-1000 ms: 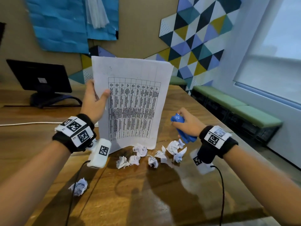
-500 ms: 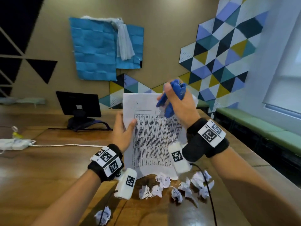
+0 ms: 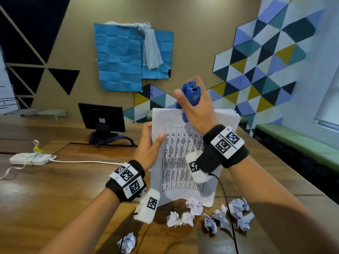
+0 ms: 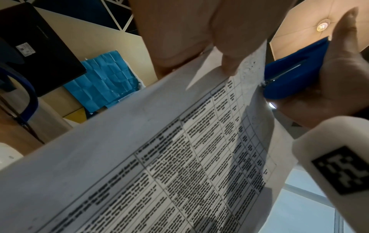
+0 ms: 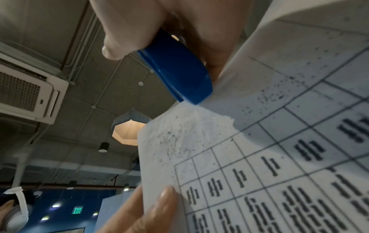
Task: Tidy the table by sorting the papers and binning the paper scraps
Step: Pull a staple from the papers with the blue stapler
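My left hand (image 3: 152, 143) pinches the left edge of a stack of printed papers (image 3: 181, 162), held upright above the table (image 3: 55, 189). A table of black text covers the top sheet (image 4: 179, 157). My right hand (image 3: 194, 107) grips a blue stapler (image 3: 191, 94) whose nose sits over the papers' top edge near the upper left corner. In the right wrist view the stapler (image 5: 177, 71) meets the paper (image 5: 259, 141) at that edge. Several crumpled paper scraps (image 3: 196, 208) lie on the wood below the sheets, and one more scrap (image 3: 127, 241) lies nearer me.
A black monitor (image 3: 102, 118) stands at the back of the table. A white power strip (image 3: 30, 158) with its cable lies at the left. Green benches (image 3: 302, 143) run along the right wall.
My right hand rose with the blue stapler from beside the scraps up to the papers' top edge. The camera tilted up; the left hand kept hold of the papers.
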